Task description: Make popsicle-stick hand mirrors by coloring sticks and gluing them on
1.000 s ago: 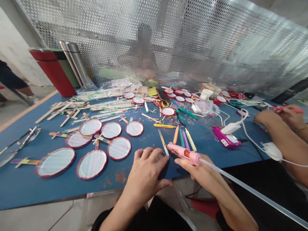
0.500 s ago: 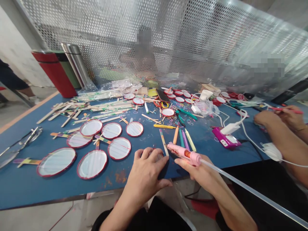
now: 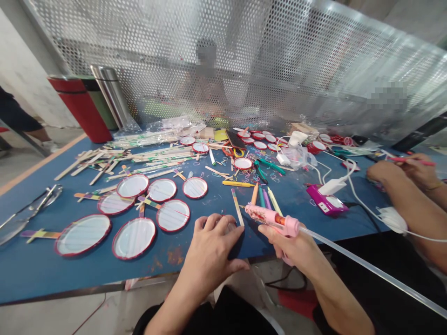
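My right hand (image 3: 295,246) is wrapped round a pink hot glue gun (image 3: 270,219). A long clear glue stick (image 3: 366,270) trails from its back end, and the nozzle points left. My left hand (image 3: 214,246) rests palm down at the table's front edge, fingers bent and thumb apart. Its index finger touches the lower end of a coloured craft stick (image 3: 238,207); what lies under the palm is hidden. Just beyond the glue gun lie several markers (image 3: 275,202). To the left are round red-rimmed discs (image 3: 134,237) with craft-stick handles.
Loose craft sticks (image 3: 101,163) are heaped at the left, near a red flask (image 3: 82,109) and a steel flask (image 3: 110,95). A purple power strip (image 3: 326,200) with white cables stands at the right. Beside it, another person's hands (image 3: 419,170) hold a pink pen. A perforated metal screen (image 3: 157,60) backs the table.
My right hand has drawn the glue gun slightly right and back, with the nozzle moving away from the craft stick. My left hand has stayed in place.
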Tool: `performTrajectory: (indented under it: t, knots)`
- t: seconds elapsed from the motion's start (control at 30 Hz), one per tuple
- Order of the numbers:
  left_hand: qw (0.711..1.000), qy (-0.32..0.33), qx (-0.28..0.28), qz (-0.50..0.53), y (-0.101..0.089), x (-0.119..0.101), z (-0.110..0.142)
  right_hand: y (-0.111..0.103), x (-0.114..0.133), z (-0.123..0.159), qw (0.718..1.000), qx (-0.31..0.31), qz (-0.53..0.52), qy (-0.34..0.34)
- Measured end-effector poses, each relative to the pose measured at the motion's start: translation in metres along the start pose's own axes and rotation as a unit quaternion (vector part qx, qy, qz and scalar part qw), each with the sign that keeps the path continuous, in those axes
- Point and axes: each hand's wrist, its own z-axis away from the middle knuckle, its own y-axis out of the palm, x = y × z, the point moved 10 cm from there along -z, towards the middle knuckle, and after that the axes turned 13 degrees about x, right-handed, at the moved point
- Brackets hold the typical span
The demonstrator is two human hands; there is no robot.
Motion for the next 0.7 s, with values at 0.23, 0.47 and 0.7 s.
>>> performTrajectory:
  t: [0.23,0.47,0.7]
  knots:
    - [1.0,0.0,-0.003,-0.009,-0.001,-0.001,0.0,-0.035,-0.02,-0.005,0.958,-0.065,-0.276,-0.044]
    - [1.0,-0.005,-0.006,-0.011,-0.002,-0.001,-0.001,-0.066,-0.071,-0.03,0.85,-0.125,-0.511,0.038]
    - [1.0,-0.001,-0.01,-0.008,-0.002,-0.001,0.0,-0.07,-0.078,-0.033,0.836,-0.15,-0.523,0.073]
